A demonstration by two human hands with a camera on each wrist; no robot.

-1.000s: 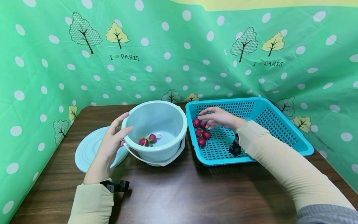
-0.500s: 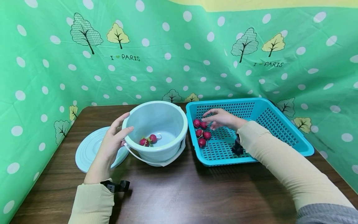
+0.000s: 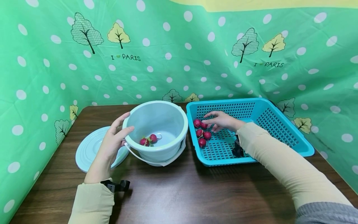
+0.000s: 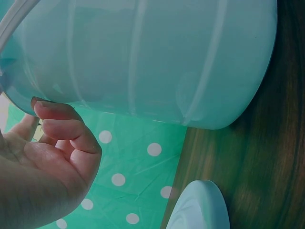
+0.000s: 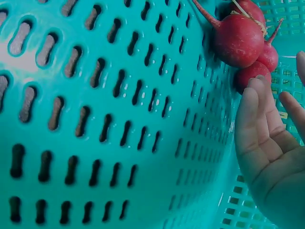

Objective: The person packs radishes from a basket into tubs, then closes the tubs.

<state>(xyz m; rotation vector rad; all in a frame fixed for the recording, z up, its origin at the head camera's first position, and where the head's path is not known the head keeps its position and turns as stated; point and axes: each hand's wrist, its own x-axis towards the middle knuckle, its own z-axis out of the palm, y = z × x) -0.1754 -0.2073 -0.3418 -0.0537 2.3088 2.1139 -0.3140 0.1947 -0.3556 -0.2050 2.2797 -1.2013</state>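
Observation:
My left hand (image 3: pixel 110 140) grips the left rim of a pale blue bucket (image 3: pixel 159 149), thumb over the inside and fingers outside. The bucket tilts towards me, its handle hanging in front. Two red radishes (image 3: pixel 144 142) with green tops lie on its bottom. Inside a blue perforated basket (image 3: pixel 223 161), my right hand (image 3: pixel 222 121) hovers with parted fingers beside several more radishes (image 3: pixel 207 135) at the left end. In the right wrist view its fingertips reach a radish (image 5: pixel 251 75) below a larger one (image 5: pixel 238 40); the thumb is apart from it.
A pale blue round lid (image 3: pixel 92 146) lies left of the bucket, partly behind my left forearm. The brown wooden table (image 3: pixel 179 193) runs back to a green dotted cloth (image 3: pixel 179 56). Bucket and basket stand close side by side.
My right hand has shifted slightly right and down from the back radishes, uncovering one more of them. My left hand and the bucket have kept their places.

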